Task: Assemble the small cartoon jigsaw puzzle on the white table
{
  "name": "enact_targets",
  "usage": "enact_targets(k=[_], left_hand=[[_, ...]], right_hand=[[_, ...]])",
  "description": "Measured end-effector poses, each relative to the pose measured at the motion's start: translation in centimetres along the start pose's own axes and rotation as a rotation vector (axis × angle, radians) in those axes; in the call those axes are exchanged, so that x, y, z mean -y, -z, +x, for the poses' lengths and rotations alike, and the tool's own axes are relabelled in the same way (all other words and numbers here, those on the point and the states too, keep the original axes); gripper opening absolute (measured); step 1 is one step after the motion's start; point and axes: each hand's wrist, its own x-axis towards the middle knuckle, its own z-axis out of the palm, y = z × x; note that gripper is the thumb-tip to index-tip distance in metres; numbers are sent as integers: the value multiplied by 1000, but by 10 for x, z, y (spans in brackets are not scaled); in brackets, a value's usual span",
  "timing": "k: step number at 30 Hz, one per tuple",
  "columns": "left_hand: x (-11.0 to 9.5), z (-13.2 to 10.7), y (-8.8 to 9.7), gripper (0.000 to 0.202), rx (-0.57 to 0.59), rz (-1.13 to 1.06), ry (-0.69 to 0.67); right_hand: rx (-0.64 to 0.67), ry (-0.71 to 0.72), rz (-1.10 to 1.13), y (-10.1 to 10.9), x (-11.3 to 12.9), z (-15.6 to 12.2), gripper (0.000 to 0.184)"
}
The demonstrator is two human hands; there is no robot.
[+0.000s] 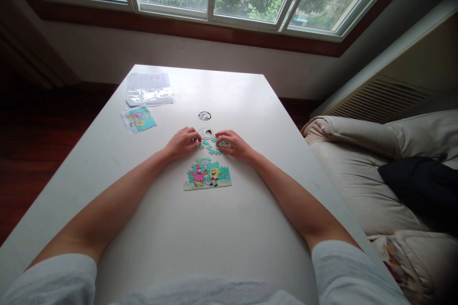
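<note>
On the white table, a partly joined jigsaw puzzle (208, 174) shows a pink starfish figure, a yellow square figure and a pale blue-green figure. Its bottom edge is straight and its top edge uneven. Just beyond it lie several loose turquoise puzzle pieces (213, 151), partly hidden by the hands. My left hand (184, 142) rests at their left side, fingers curved and a little apart, tips beside a piece. From the right, my right hand (233, 145) reaches over other pieces, its thumb and forefinger apart. No piece shows clearly held in either hand.
Two round openings, a nearer ring (205, 133) and a farther hole (204, 116), lie beyond the hands. A small printed picture (139, 119) and a clear plastic packet (150, 89) are at the far left. A beige sofa (358, 171) stands right of the table (200, 243).
</note>
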Motion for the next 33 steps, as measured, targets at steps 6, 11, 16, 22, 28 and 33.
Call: enact_targets(k=[6, 11, 16, 22, 28, 33], left_hand=[[0, 1, 0, 9, -19, -77, 15], [-1, 0, 0, 12, 3, 12, -4], [-5, -1, 1, 15, 42, 134, -16], [-6, -2, 3, 16, 44, 165, -12], [-4, -3, 2, 17, 40, 163, -13], [-3, -3, 2, 16, 39, 170, -14]], right_hand=[[-49, -46, 10, -4, -1, 0, 13], [-91, -52, 77, -6, -8, -1, 13], [-54, -37, 156, 0, -6, -3, 15], [-21, -40, 163, 6, -1, -4, 18], [21, -30, 179, 7, -3, -3, 17], [-33, -28, 159, 3, -6, -1, 15]])
